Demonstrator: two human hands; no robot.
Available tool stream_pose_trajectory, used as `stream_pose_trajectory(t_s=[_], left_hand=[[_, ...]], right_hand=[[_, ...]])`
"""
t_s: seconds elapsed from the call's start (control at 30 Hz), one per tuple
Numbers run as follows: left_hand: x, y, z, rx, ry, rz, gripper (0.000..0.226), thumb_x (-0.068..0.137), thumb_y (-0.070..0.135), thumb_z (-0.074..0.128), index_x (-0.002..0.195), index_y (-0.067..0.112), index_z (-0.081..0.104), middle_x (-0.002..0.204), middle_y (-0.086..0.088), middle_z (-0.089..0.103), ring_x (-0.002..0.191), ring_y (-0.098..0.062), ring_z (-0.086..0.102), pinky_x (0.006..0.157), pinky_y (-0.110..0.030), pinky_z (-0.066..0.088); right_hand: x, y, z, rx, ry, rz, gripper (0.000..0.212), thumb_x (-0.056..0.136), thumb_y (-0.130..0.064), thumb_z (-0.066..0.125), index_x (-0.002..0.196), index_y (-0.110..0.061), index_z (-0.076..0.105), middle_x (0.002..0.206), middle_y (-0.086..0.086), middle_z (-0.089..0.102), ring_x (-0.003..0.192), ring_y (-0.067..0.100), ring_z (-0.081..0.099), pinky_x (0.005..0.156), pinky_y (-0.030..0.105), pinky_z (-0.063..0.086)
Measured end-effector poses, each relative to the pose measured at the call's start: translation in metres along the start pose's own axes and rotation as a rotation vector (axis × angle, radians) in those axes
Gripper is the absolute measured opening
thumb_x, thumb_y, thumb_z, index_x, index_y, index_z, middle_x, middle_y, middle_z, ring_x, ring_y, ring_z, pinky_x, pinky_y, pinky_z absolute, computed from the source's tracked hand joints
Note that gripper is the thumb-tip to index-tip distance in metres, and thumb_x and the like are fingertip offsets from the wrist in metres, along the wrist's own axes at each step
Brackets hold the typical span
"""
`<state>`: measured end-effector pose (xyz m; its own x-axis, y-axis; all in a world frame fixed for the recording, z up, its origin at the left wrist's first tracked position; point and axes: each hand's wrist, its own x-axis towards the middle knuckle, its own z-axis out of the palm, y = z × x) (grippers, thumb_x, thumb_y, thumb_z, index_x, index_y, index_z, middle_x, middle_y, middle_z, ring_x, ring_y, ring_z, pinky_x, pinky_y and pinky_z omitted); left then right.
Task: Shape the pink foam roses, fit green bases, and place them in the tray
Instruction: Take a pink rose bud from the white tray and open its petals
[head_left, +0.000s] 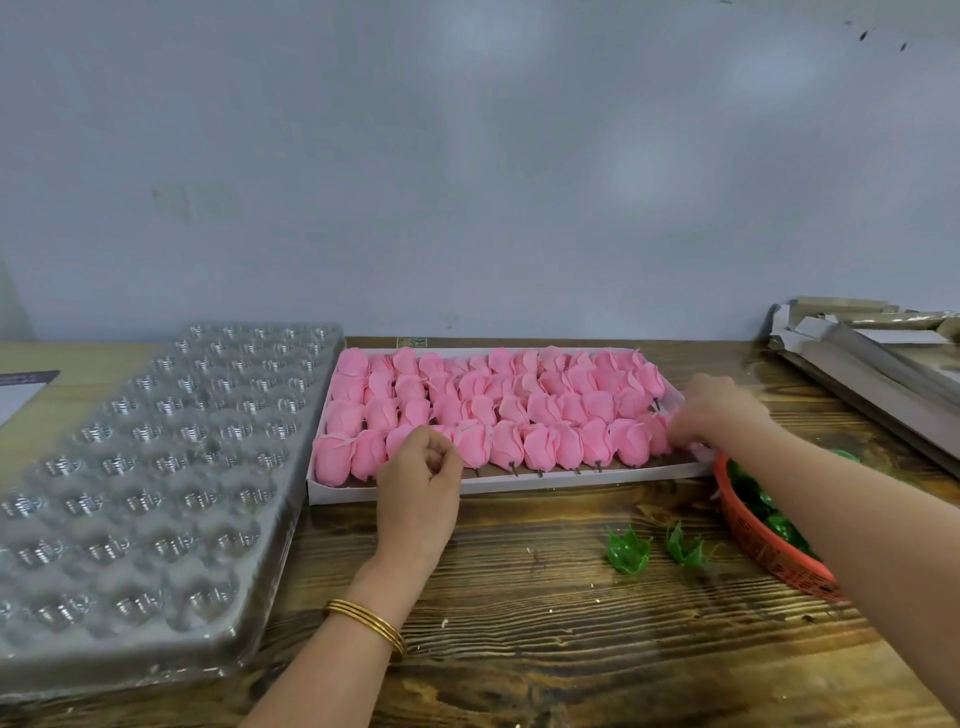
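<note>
Several pink foam roses (498, 410) lie in rows in a flat white box (519, 482) at the middle of the wooden table. My left hand (418, 483) hovers at the box's front edge with loosely curled fingers, holding nothing. At the box's right end my right hand (719, 413) reaches down, its fingertips pinching a pink rose (658, 435). Two green bases (628, 550) (684, 545) lie loose on the table in front of the box. The clear plastic tray (140, 493) with many round cells sits at the left, its cells holding no roses.
A red basket (769, 545) of green bases stands at the right, partly under my right forearm. Flat cardboard pieces (883, 358) are stacked at the back right. A grey wall rises directly behind the table. A paper sheet (21, 389) lies at the far left.
</note>
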<state>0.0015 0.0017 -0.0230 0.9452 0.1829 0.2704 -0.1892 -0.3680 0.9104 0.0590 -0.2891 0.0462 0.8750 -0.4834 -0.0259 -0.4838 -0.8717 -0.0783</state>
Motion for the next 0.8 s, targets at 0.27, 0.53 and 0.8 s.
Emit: stream_pose_trajectory(t_s=[0.27,0.53,0.8], left_hand=[[0.0,0.0,0.0,-0.008,0.009,-0.004,0.018,0.093,0.007,0.059,0.08,0.019,0.059,0.073,-0.004,0.062,0.068,-0.019,0.062,0.063,-0.031,0.054],[-0.001,0.002,-0.001,-0.016,0.0,0.003,0.018,0.093,0.006,0.059,0.079,0.018,0.059,0.073,-0.004,0.062,0.07,-0.019,0.062,0.067,-0.038,0.059],[-0.003,0.002,-0.002,-0.082,-0.054,0.014,0.016,0.094,0.009,0.059,0.083,0.02,0.06,0.07,-0.001,0.063,0.049,-0.007,0.059,0.047,-0.015,0.045]], right_hand=[[0.001,0.009,-0.016,-0.04,-0.022,0.042,0.024,0.058,-0.008,0.07,0.081,-0.006,0.064,0.082,0.009,0.064,0.072,0.024,0.063,0.067,0.031,0.056],[0.003,0.009,-0.04,0.172,0.096,0.033,0.02,0.071,-0.017,0.071,0.075,-0.004,0.055,0.072,0.01,0.057,0.06,0.022,0.054,0.049,0.024,0.04],[-0.069,-0.033,-0.045,0.596,0.114,-0.248,0.028,0.069,-0.025,0.082,0.066,-0.007,0.061,0.058,0.004,0.054,0.052,0.013,0.047,0.051,0.024,0.037]])
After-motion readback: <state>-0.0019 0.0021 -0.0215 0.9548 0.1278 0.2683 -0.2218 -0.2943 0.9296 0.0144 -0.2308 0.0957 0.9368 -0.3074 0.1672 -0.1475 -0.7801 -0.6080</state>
